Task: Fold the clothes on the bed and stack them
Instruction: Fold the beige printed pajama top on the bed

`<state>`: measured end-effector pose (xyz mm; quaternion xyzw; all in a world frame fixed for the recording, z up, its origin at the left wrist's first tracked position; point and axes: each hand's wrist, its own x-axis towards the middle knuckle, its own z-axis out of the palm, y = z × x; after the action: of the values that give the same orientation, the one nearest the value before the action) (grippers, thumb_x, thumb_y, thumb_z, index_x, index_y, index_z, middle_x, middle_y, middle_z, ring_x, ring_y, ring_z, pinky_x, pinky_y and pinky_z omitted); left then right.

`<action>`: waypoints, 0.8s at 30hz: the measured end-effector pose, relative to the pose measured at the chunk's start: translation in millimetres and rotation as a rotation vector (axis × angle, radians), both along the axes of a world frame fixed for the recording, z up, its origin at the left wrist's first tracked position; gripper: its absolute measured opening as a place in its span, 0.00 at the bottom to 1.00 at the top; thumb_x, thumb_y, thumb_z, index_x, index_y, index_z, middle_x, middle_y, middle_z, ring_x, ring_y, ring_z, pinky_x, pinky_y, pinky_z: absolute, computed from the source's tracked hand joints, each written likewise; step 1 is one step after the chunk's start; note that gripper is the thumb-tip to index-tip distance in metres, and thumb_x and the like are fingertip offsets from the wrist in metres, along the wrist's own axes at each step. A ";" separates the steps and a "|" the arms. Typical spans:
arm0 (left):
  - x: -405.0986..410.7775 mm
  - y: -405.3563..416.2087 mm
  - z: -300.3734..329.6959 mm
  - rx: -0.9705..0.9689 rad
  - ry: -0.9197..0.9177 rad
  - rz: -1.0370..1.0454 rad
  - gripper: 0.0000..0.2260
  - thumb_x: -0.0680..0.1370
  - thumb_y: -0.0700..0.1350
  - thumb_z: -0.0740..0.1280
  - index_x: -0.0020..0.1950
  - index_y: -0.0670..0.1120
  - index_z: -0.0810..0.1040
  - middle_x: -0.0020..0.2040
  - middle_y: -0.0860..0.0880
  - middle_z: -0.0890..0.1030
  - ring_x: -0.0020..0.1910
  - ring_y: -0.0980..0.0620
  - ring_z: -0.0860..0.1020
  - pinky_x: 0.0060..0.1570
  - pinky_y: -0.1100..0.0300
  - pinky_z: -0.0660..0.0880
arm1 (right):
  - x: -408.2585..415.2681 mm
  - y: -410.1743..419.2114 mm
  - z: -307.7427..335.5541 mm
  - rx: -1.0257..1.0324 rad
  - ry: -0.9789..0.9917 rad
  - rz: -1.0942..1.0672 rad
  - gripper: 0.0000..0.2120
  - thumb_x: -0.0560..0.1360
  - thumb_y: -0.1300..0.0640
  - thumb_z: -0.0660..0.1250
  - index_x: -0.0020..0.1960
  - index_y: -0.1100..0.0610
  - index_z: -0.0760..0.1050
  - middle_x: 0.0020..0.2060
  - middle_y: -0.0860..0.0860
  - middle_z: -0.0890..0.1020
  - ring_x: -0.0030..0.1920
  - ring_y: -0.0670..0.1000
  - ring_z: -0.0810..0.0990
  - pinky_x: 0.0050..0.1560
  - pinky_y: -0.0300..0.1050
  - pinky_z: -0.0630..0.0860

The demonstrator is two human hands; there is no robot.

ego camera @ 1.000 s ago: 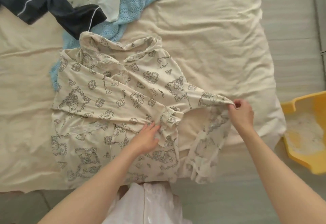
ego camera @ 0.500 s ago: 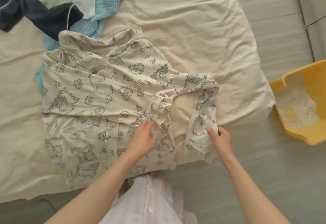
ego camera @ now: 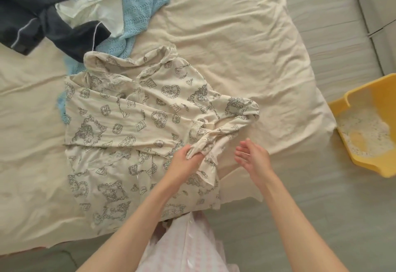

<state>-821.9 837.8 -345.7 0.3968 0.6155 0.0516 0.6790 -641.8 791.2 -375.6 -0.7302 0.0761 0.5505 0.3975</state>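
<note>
A cream printed shirt (ego camera: pixel 128 126) lies spread on the bed (ego camera: pixel 246 46), collar toward the far side. Its right sleeve (ego camera: pixel 240 108) is drawn inward and bunched toward the middle. My left hand (ego camera: pixel 184 162) grips the bunched sleeve end over the shirt's lower right part. My right hand (ego camera: pixel 252 160) hovers just to the right of it, fingers relaxed, holding nothing. A pile of unfolded clothes sits at the far left: a dark navy garment (ego camera: pixel 38 14), a white one (ego camera: pixel 94 12) and a light blue knit (ego camera: pixel 139 12).
The bed's near edge runs under my forearms, with grey floor (ego camera: pixel 321 218) beyond. A yellow tray (ego camera: pixel 377 100) with pale granules stands on the floor at the right. My pink checked clothing (ego camera: pixel 188 248) shows at the bottom.
My right hand has let go of the sleeve it was carrying inward. My left hand has closed on the sleeve end. The sleeve now lies bunched toward the shirt's middle.
</note>
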 end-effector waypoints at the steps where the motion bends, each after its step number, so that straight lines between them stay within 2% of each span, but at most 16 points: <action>1: -5.8 7.1 6.9 -0.018 -0.047 0.016 0.02 0.77 0.45 0.65 0.46 0.51 0.76 0.39 0.51 0.76 0.35 0.56 0.72 0.35 0.66 0.71 | 0.7 1.2 -3.4 -0.027 0.051 -0.052 0.12 0.81 0.54 0.60 0.52 0.63 0.73 0.42 0.56 0.77 0.43 0.53 0.77 0.44 0.45 0.77; 3: -26.1 23.1 20.6 -0.105 -0.193 0.184 0.07 0.74 0.49 0.65 0.47 0.48 0.79 0.39 0.49 0.78 0.35 0.54 0.76 0.35 0.61 0.75 | -2.5 8.1 -6.9 -0.053 0.125 -0.123 0.15 0.81 0.52 0.59 0.58 0.64 0.71 0.45 0.56 0.77 0.46 0.53 0.77 0.45 0.46 0.76; 5: -56.6 36.0 28.6 -0.143 -0.311 0.525 0.10 0.73 0.46 0.65 0.52 0.44 0.79 0.45 0.46 0.82 0.37 0.50 0.82 0.33 0.55 0.79 | -10.8 19.5 -5.9 -0.024 0.161 -0.149 0.19 0.80 0.51 0.59 0.62 0.65 0.70 0.49 0.56 0.78 0.49 0.54 0.77 0.44 0.46 0.76; 7: -91.2 39.9 30.1 -0.094 -0.174 0.731 0.11 0.77 0.40 0.62 0.59 0.40 0.72 0.47 0.45 0.81 0.37 0.50 0.83 0.37 0.54 0.80 | -22.6 32.7 -3.4 0.023 0.196 -0.138 0.23 0.80 0.48 0.58 0.68 0.64 0.66 0.58 0.58 0.76 0.56 0.55 0.77 0.50 0.48 0.76; 8: -105.4 38.9 28.3 -0.070 -0.053 0.746 0.11 0.79 0.40 0.60 0.61 0.40 0.70 0.47 0.46 0.81 0.39 0.50 0.82 0.41 0.53 0.80 | -28.2 40.4 -3.5 0.041 0.200 -0.107 0.25 0.80 0.47 0.58 0.71 0.63 0.64 0.63 0.58 0.74 0.60 0.56 0.75 0.56 0.50 0.75; 10: -126.0 35.2 23.9 -0.012 0.121 0.724 0.10 0.80 0.44 0.62 0.60 0.42 0.72 0.49 0.47 0.80 0.50 0.46 0.80 0.54 0.49 0.76 | -39.8 57.5 -2.6 0.053 0.189 -0.005 0.25 0.81 0.47 0.56 0.72 0.60 0.63 0.66 0.58 0.72 0.63 0.56 0.73 0.62 0.52 0.72; 11: -132.1 34.4 22.8 0.010 0.150 0.727 0.07 0.79 0.46 0.63 0.55 0.45 0.74 0.50 0.47 0.80 0.54 0.44 0.79 0.59 0.47 0.73 | -44.5 65.3 -2.2 0.049 0.191 0.039 0.23 0.81 0.48 0.56 0.70 0.60 0.66 0.64 0.58 0.74 0.61 0.55 0.75 0.61 0.51 0.73; 12: -137.2 34.9 22.6 0.021 0.150 0.747 0.05 0.78 0.47 0.64 0.51 0.47 0.74 0.52 0.46 0.79 0.56 0.43 0.77 0.61 0.46 0.71 | -49.3 72.9 -2.1 0.038 0.201 0.067 0.20 0.81 0.49 0.57 0.67 0.61 0.69 0.61 0.59 0.76 0.54 0.53 0.79 0.57 0.50 0.75; 13: -141.4 36.7 23.8 0.025 0.125 0.771 0.04 0.77 0.47 0.65 0.50 0.48 0.74 0.54 0.45 0.78 0.57 0.43 0.77 0.62 0.46 0.71 | -54.4 79.5 -1.9 0.011 0.206 0.078 0.18 0.81 0.51 0.58 0.63 0.63 0.72 0.55 0.59 0.79 0.43 0.49 0.82 0.49 0.46 0.77; 14: -145.6 39.5 24.8 0.017 0.072 0.803 0.05 0.76 0.47 0.66 0.51 0.49 0.73 0.55 0.46 0.77 0.56 0.45 0.77 0.60 0.47 0.73 | -59.6 85.1 -1.8 -0.034 0.186 0.074 0.14 0.80 0.53 0.60 0.58 0.64 0.73 0.48 0.58 0.80 0.32 0.46 0.80 0.40 0.42 0.76; 15: -150.2 42.5 25.3 -0.006 -0.007 0.825 0.08 0.74 0.47 0.68 0.52 0.49 0.74 0.54 0.46 0.77 0.53 0.47 0.78 0.55 0.49 0.75 | -63.5 89.6 -4.0 -0.094 0.114 0.071 0.11 0.80 0.55 0.60 0.53 0.63 0.74 0.41 0.56 0.79 0.26 0.45 0.76 0.33 0.39 0.73; 17: -159.6 47.3 27.8 -0.076 -0.152 0.827 0.14 0.70 0.51 0.69 0.52 0.47 0.77 0.51 0.46 0.79 0.48 0.47 0.79 0.48 0.50 0.77 | -67.9 96.7 -9.6 -0.194 -0.133 0.096 0.08 0.78 0.57 0.61 0.43 0.60 0.74 0.34 0.53 0.74 0.29 0.48 0.70 0.31 0.41 0.68; 19: -170.9 46.8 30.3 -0.128 -0.213 0.872 0.20 0.68 0.54 0.68 0.55 0.44 0.77 0.55 0.43 0.80 0.52 0.44 0.78 0.54 0.46 0.74 | -71.6 100.0 -11.2 -0.185 -0.308 0.119 0.09 0.77 0.56 0.61 0.41 0.59 0.73 0.34 0.52 0.75 0.32 0.49 0.71 0.33 0.43 0.69; 20: -177.3 44.6 30.7 -0.136 -0.229 0.919 0.22 0.68 0.53 0.68 0.58 0.43 0.77 0.57 0.41 0.79 0.55 0.43 0.78 0.56 0.46 0.74 | -74.6 100.1 -8.5 -0.163 -0.314 0.127 0.10 0.77 0.55 0.62 0.42 0.59 0.74 0.34 0.51 0.76 0.31 0.49 0.72 0.32 0.42 0.70; 22: -189.5 36.8 32.9 -0.148 -0.235 0.997 0.21 0.68 0.50 0.69 0.59 0.43 0.77 0.58 0.40 0.79 0.56 0.42 0.78 0.55 0.48 0.76 | -82.8 96.1 -2.2 -0.129 -0.184 0.177 0.13 0.78 0.51 0.63 0.45 0.62 0.75 0.36 0.53 0.79 0.33 0.49 0.76 0.32 0.40 0.74; 24: -199.3 25.9 35.2 -0.229 -0.246 1.077 0.13 0.70 0.47 0.67 0.52 0.43 0.80 0.52 0.40 0.82 0.48 0.45 0.82 0.43 0.52 0.81 | -92.6 94.1 4.3 -0.115 0.065 0.223 0.20 0.79 0.47 0.60 0.55 0.66 0.72 0.46 0.58 0.80 0.45 0.54 0.80 0.42 0.42 0.78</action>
<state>-1021.2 863.6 -310.5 -0.0586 0.6492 0.3697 0.6622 -734.3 885.4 -371.3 -0.7376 0.0386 0.6093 0.2884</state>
